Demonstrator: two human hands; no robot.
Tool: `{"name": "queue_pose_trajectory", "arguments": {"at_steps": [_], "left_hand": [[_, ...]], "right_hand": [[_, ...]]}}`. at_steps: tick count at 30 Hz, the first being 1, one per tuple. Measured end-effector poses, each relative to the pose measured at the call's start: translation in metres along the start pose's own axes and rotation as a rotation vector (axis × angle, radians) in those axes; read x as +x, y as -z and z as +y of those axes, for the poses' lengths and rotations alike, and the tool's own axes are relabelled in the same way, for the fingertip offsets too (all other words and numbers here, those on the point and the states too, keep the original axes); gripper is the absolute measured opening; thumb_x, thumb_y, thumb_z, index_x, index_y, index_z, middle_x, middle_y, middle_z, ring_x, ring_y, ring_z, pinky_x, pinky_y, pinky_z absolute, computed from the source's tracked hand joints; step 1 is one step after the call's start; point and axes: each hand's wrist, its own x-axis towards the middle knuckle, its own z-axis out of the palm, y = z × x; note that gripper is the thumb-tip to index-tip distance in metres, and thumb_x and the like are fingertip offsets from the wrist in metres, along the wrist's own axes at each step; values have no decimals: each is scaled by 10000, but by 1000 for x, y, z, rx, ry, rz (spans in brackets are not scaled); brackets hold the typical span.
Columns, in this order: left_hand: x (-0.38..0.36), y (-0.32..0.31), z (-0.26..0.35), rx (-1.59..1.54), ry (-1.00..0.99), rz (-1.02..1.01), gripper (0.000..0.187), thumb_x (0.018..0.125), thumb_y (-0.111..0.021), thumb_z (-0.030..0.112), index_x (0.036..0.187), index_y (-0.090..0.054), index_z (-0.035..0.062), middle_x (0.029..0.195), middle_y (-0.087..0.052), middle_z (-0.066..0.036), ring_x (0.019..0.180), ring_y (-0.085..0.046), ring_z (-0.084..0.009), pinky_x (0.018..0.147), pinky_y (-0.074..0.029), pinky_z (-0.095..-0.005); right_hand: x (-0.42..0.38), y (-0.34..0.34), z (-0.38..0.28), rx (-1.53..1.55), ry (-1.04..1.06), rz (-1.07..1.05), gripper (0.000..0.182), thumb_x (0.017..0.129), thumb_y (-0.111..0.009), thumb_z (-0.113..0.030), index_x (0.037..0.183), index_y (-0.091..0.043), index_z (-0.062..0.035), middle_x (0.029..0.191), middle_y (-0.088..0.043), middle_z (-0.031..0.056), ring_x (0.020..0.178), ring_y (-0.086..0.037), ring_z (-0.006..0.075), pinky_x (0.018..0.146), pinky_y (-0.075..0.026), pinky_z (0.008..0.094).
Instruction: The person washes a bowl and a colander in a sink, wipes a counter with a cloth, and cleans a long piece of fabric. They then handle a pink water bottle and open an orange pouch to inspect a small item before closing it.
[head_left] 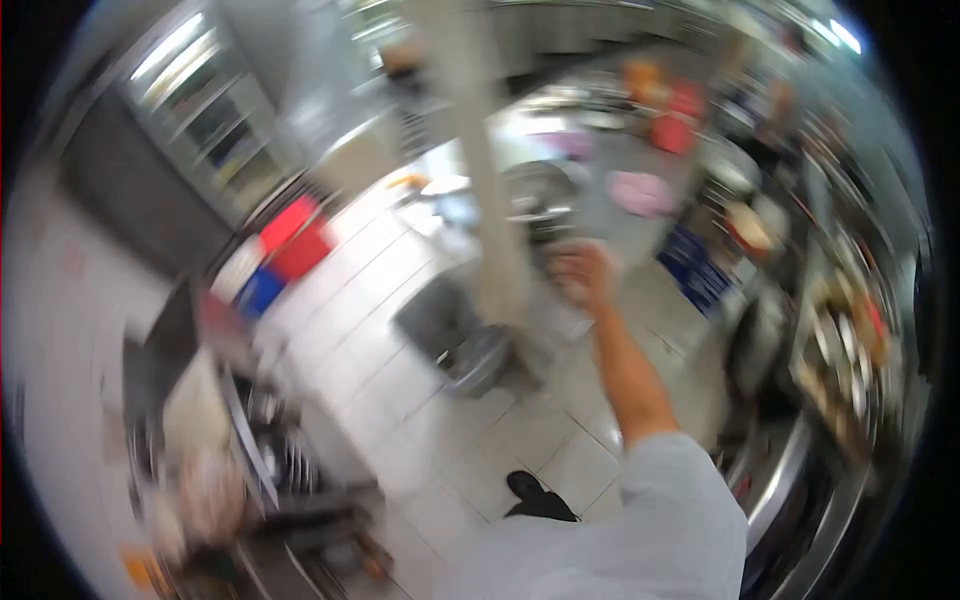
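With the right hand (583, 275) loosely closed, grip unclear through blur, swinging near the pillar (490, 190), it could strike it; the left hand is unseen.

Bright, but very blurry all over.
Everything is smeared by fast motion, the edges are bent round and dark, and white glare is seen from lights (170, 45) at upper left.

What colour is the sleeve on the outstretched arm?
White or very pale grey sleeve, ending above the bare forearm; head view, though blurred.
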Motion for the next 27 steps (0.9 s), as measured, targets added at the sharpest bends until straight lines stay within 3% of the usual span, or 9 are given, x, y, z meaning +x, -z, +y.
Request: {"name": "queue_pose_trajectory", "arguments": {"at_steps": [1, 3, 5, 7, 9, 11, 14, 16, 27], "left_hand": [[-19, 9, -31, -13, 58, 36, 472, 935, -412, 411, 1217, -550, 59, 1201, -574, -198, 1107, -549, -331, 933, -423, -429], [-47, 24, -82, 14, 159, 95, 485, 942, -395, 432, 1219, -549, 65, 1199, -574, -201, 1106, -550, -337, 929, -426, -439], [-82, 28, -101, 19, 254, 122, 499, 949, -377, 453, 1220, -547, 70, 1198, -574, -204, 1106, -551, -343, 925, -429, -448], [-73, 20, -128, -73, 51, 369, 476, 921, -450, 449, 1143, -591, 53, 1120, -610, -196, 1066, -564, -351, 900, -441, -425], [-76, 30, -136, -296, -55, 433, 388, 896, -515, 364, 1118, -612, 61, 1090, -633, -171, 1034, -590, -331, 874, -460, -390], [-83, 42, -143, -471, -48, 537, 347, 885, -540, 317, 1100, -622, 57, 1066, -645, -152, 1010, -608, -300, 859, -471, -370], [-92, 81, -161, -624, -33, 675, 311, 884, -560, 271, 1076, -623, 34, 1090, -634, -146, 990, -615, -290, 866, -471, -365], [-84, 85, -185, -705, -110, 832, 273, 884, -565, 228, 1063, -627, 32, 1136, -613, -141, 1019, -598, -289, 892, -460, -368], [-95, 137, -275, -450, 12, 1205, 184, 847, -588, 72, 1015, -650, 31, 1249, -540, -132, 1200, -459, -312, 999, -387, -392]], "right_hand": [[-32, -24, 9, -396, 122, 98, 293, 955, -461, -314, 1063, -580, -69, 916, -637, 84, 758, -581, 214, 766, -497, 334], [-100, -15, 42, -386, -58, 116, 365, 946, -499, -312, 1218, -522, -70, 1026, -609, 70, 848, -595, 149, 782, -503, 302], [-157, 29, 123, -343, -417, 330, 304, 942, -513, -277, 1180, -540, -89, 989, -601, 61, 787, -566, 105, 572, -471, 244], [-222, 54, 192, -668, -911, -80, 284, 921, -543, -313, 1089, -558, -85, 854, -615, 56, 629, -570, 146, 518, -440, 229], [-317, -46, 228, -848, -1080, -159, 292, 909, -558, -323, 1069, -576, -80, 829, -634, 61, 585, -585, 167, 536, -457, 241], [-379, -130, 256, -1063, -1237, -659, 277, 921, -544, -266, 1102, -575, -58, 921, -656, 75, 676, -632, 170, 580, -481, 253], [-428, -205, 324, -1199, -1127, -1445, 361, 912, -560, -244, 1193, -531, -20, 984, -652, 120, 745, -661, 189, 611, -494, 269], [-465, -263, 355, -1296, -980, -1648, 329, 925, -553, -234, 1166, -559, -10, 968, -662, 113, 739, -659, 168, 617, -493, 266], [-690, -471, 470, -1092, -489, -2217, 289, 903, -583, -192, 1135, -589, -20, 941, -677, 143, 833, -674, 227, 724, -509, 316]]}}
